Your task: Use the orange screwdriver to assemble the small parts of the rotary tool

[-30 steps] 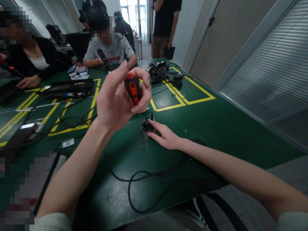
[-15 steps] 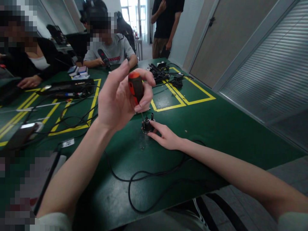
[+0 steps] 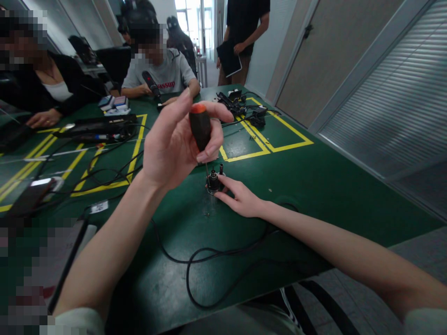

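My left hand (image 3: 174,144) is raised above the green table (image 3: 314,186), its fingers pinched round the black and orange handle of a screwdriver (image 3: 200,126). The thin shaft points down onto a small black and silver part (image 3: 213,182) standing on the table. My right hand (image 3: 240,199) lies on the table beside that part, with its fingers pressed against the part's base to steady it. A short black peg (image 3: 221,168) stands just behind the part.
A black cable (image 3: 209,253) loops across the table in front of me. Yellow tape lines (image 3: 268,149) mark boxes on the table. Black connectors (image 3: 237,107) lie at the far end. Two people sit opposite on the left; another stands at the back holding a tablet (image 3: 228,58).
My left fingers have turned the screwdriver handle, so less of its orange side shows. The standing person at the back has lifted a tablet. My right hand has stayed put.
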The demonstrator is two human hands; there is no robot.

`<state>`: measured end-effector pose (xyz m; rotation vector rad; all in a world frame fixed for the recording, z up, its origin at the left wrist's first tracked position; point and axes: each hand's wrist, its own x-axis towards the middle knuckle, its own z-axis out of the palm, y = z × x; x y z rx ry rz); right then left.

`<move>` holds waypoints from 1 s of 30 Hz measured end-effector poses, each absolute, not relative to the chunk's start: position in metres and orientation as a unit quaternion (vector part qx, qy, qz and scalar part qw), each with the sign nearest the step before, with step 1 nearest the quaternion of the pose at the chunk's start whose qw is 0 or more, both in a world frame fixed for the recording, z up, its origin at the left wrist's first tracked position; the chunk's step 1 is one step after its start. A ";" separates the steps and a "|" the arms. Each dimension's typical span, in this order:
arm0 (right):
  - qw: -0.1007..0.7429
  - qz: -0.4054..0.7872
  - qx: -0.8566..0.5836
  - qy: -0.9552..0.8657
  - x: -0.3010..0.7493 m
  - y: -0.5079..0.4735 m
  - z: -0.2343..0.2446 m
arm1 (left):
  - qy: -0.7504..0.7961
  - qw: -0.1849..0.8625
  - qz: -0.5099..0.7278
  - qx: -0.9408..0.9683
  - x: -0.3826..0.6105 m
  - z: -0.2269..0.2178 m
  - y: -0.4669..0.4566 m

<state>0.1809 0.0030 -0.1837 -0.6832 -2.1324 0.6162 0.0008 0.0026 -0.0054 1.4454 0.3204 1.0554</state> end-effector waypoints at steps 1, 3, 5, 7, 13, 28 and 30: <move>0.398 0.245 -0.269 -0.842 0.181 0.003 -0.184 | 0.139 0.618 0.455 0.626 0.000 -0.005 0.004; 0.397 0.247 -0.269 -0.842 0.181 0.003 -0.183 | 0.137 0.628 0.454 0.617 0.000 -0.006 0.005; 0.395 0.248 -0.270 -0.842 0.181 0.003 -0.182 | 0.132 0.632 0.466 0.605 0.000 -0.007 0.005; 0.396 0.247 -0.270 -0.842 0.181 0.002 -0.182 | 0.129 0.631 0.474 0.600 0.000 -0.009 0.004; 0.399 0.247 -0.266 -0.842 0.181 0.003 -0.184 | 0.159 0.626 0.470 0.602 0.002 -0.005 0.001; 0.393 0.260 -0.267 -0.841 0.182 0.003 -0.183 | 0.145 0.640 0.464 0.595 0.000 -0.007 0.002; 0.390 0.264 -0.267 -0.841 0.182 0.003 -0.183 | 0.157 0.637 0.464 0.595 0.000 -0.006 0.002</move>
